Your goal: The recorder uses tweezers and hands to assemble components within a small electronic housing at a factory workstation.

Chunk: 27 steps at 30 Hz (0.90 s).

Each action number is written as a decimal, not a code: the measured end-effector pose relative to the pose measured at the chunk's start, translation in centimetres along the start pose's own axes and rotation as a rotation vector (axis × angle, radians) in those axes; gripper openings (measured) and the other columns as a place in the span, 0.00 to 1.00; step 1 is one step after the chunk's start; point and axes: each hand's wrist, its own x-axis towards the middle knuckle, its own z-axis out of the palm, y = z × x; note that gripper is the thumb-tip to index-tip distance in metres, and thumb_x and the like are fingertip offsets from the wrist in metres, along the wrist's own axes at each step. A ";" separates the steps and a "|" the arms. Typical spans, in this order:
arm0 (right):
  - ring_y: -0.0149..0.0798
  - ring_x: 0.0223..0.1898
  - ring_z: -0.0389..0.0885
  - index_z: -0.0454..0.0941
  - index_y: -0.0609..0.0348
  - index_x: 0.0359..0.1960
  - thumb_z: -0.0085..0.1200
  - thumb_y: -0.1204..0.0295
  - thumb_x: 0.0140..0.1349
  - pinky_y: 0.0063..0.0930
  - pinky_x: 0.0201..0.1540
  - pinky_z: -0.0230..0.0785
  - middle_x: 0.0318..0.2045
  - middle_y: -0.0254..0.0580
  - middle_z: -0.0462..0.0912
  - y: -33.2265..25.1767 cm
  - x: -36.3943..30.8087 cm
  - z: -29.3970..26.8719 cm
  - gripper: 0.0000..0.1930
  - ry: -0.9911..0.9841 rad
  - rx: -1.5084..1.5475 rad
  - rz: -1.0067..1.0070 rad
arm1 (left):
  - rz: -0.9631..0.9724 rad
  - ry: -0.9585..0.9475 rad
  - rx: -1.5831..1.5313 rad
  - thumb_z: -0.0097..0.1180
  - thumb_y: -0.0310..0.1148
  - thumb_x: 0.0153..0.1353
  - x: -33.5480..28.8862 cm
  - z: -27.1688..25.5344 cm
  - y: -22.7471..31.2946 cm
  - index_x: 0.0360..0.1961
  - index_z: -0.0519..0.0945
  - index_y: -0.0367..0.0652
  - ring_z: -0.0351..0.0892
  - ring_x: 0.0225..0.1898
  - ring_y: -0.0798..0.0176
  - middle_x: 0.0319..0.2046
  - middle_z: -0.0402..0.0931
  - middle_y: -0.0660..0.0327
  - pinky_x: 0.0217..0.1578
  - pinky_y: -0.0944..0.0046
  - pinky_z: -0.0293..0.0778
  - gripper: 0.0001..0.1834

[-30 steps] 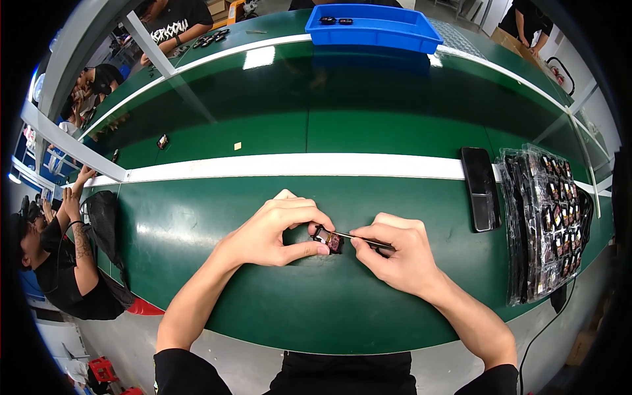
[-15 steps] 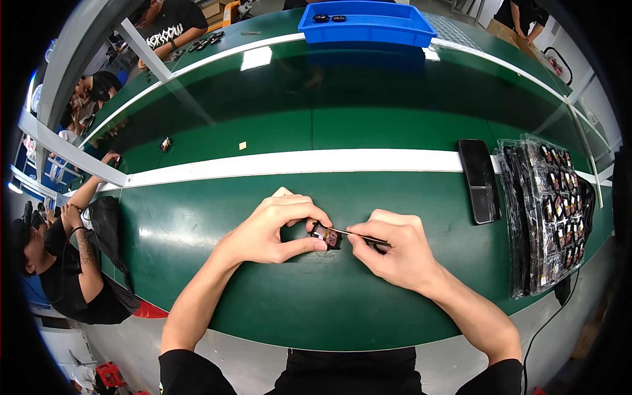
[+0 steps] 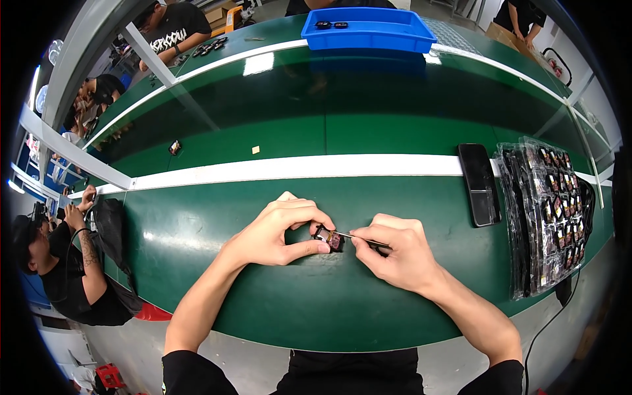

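Note:
My left hand (image 3: 280,230) is closed, thumb and index finger gripping a small black square electronic housing (image 3: 334,241) just over the green bench. Circuitry in dark red and gold tones shows in its exposed side. In my right hand (image 3: 398,247) is a slim dark metal hand tool (image 3: 368,241), held like a pen. Its thin tip points left and reaches the housing's upper edge; whether it is a pick or tweezers I cannot make out. My fingers cover part of the housing.
To my right lie a black phone (image 3: 478,185) and a stack of clear blister trays (image 3: 553,214) full of small modules. Beyond the white rail (image 3: 296,169), a small device (image 3: 174,147) and a yellowish square (image 3: 256,150) lie on the green strip. A blue bin (image 3: 368,43) stands farther back. Co-workers sit leftward.
The small device and yellowish square beyond the rail have shifted right. The co-worker at left has drawn a hand back from the strip. My hands keep nearly the same pose around the housing.

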 end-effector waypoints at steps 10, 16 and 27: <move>0.29 0.21 0.78 0.94 0.64 0.43 0.72 0.81 0.66 0.28 0.22 0.66 0.24 0.38 0.84 -0.4 -0.5 -0.7 0.06 0.034 -0.009 0.002 | 0.008 -0.002 0.013 0.84 0.38 0.61 0.0 0.0 0.1 0.50 0.91 0.50 0.79 0.36 0.68 0.32 0.83 0.70 0.48 0.62 0.67 0.18; 0.25 0.23 0.78 0.90 0.66 0.48 0.69 0.79 0.72 0.25 0.24 0.68 0.29 0.39 0.85 -0.5 -0.1 -0.6 0.06 0.140 0.065 0.066 | 0.019 0.046 0.114 0.82 0.41 0.63 0.0 0.7 0.2 0.57 0.89 0.49 0.83 0.38 0.65 0.33 0.81 0.69 0.51 0.59 0.70 0.24; 0.41 0.36 0.92 0.89 0.60 0.54 0.84 0.65 0.55 0.34 0.38 0.84 0.38 0.42 0.88 -1.8 -0.3 0.0 0.26 -0.048 -0.259 0.015 | -0.014 0.014 0.053 0.83 0.42 0.58 -0.7 1.3 0.5 0.71 0.81 0.51 0.80 0.41 0.65 0.43 0.86 0.70 0.57 0.59 0.67 0.40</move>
